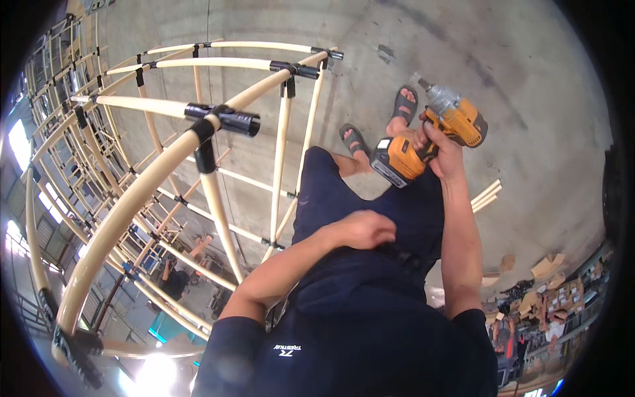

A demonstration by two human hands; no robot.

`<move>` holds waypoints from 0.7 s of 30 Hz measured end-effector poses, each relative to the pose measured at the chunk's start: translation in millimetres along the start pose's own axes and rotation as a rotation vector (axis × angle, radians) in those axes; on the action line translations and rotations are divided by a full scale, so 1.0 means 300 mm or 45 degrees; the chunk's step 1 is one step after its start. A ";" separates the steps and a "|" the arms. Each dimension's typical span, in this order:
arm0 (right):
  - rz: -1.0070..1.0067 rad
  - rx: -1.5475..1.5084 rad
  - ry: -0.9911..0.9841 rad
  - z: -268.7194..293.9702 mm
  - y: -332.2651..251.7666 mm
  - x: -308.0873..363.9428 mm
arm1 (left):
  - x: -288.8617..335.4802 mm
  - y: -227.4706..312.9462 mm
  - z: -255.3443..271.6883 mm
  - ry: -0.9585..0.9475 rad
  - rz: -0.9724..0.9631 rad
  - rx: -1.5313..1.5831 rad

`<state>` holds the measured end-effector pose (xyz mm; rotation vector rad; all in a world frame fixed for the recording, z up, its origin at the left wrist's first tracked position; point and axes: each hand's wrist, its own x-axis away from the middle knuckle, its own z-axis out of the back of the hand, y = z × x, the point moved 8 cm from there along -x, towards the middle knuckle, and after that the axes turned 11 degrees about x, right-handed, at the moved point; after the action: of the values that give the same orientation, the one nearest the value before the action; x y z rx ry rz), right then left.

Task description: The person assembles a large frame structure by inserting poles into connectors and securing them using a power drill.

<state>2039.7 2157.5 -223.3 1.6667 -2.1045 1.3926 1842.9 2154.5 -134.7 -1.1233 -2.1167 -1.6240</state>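
My right hand [444, 151] grips the handle of a yellow and grey cordless impact wrench [456, 119]. The wrench's socket end points up and to the left, away from me, and its thick battery [390, 165] is on the lower left. In front of my waist is my left hand [365, 229], its fingers curled in and slightly blurred; what they may hold is hidden. Close beside those fingers, a dark piece [399, 255] lies against my dark clothing, too unclear to name.
To my left stands a large frame of cream pipes [126, 192] joined by black connectors [225, 120], with open pipe ends reaching toward me. A few loose cream pipes [487, 196] lie on the concrete floor [529, 132] at right. Cardboard pieces and clutter [549, 298] fill the lower right.
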 end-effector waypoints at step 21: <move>0.618 1.250 0.584 0.312 0.521 -0.809 | 0.262 -0.253 0.956 1.854 -0.156 -0.626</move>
<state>2045.7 2259.8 -508.8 0.7890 -1.6720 2.9302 1808.8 2440.3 -241.2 0.2541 -0.8339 -2.0300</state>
